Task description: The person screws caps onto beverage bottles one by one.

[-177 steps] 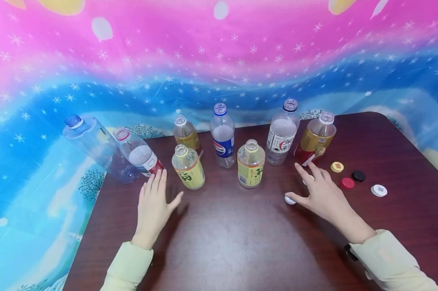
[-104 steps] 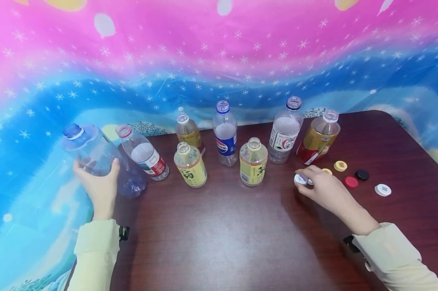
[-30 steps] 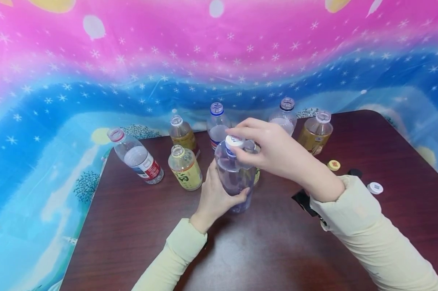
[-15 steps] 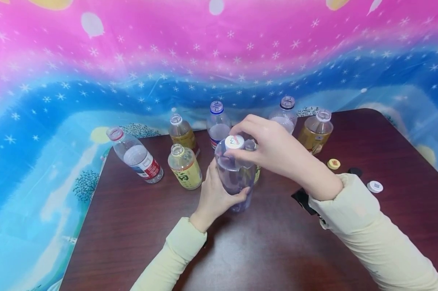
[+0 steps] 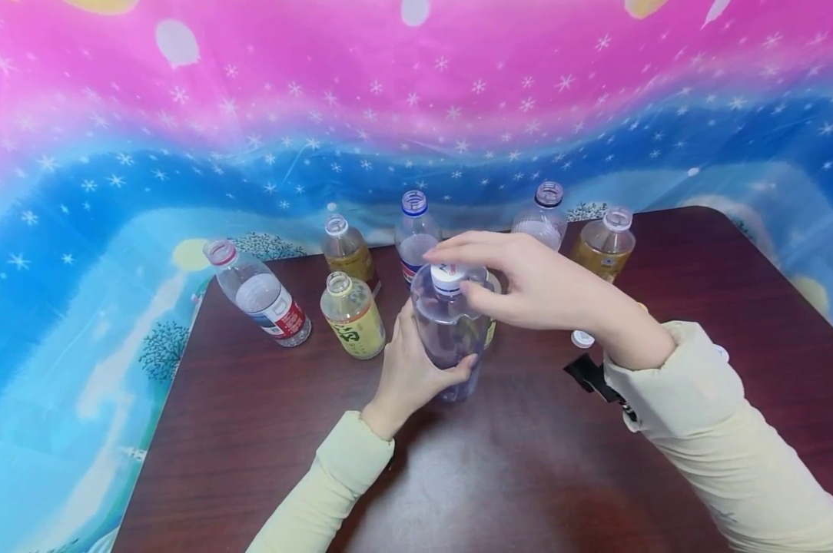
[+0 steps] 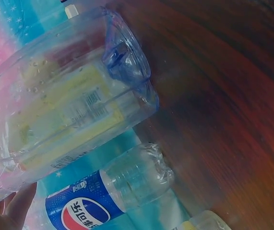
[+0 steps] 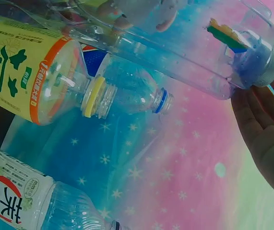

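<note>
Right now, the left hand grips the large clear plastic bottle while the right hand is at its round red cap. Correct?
Not quite: the head view shows a round white cap, not red. The left hand grips the large clear plastic bottle; the right hand is at the cap.

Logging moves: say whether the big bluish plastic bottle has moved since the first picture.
Yes, rightward in the head view: the big bottle went from left of the pink-necked clear plastic bottle to its right.
</note>
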`<action>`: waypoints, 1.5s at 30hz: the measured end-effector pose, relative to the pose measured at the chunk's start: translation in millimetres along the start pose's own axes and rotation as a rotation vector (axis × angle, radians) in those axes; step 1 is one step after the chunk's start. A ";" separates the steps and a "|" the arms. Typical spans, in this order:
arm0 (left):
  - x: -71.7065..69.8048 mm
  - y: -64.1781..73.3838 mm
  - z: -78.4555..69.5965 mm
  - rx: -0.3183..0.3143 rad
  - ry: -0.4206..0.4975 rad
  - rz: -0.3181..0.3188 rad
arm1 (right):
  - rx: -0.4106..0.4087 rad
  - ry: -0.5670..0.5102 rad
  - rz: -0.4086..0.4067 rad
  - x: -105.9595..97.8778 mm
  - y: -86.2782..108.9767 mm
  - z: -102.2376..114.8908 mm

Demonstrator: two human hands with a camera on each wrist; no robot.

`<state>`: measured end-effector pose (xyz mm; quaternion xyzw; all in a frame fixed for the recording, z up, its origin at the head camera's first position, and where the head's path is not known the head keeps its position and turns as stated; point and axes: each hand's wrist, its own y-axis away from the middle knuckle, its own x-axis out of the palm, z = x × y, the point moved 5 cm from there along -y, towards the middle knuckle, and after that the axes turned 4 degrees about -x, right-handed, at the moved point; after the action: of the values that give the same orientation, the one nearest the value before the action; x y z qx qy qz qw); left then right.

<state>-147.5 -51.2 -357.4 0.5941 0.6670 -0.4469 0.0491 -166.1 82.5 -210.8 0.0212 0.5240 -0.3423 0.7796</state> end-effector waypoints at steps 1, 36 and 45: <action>0.2 -0.1 0.2 -0.001 0.001 0.000 | 0.001 0.005 0.003 -0.5 -0.1 0.1; 1.5 -0.4 2.6 -0.029 0.035 0.045 | 0.049 0.029 -0.015 -0.2 -6.5 -2.8; 1.1 -0.7 3.4 -0.047 0.042 0.049 | 0.007 0.034 -0.018 -0.5 -8.6 -0.7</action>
<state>-149.9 -52.5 -359.8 0.6182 0.6635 -0.4172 0.0599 -171.5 76.5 -208.0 0.0251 0.5359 -0.3509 0.7675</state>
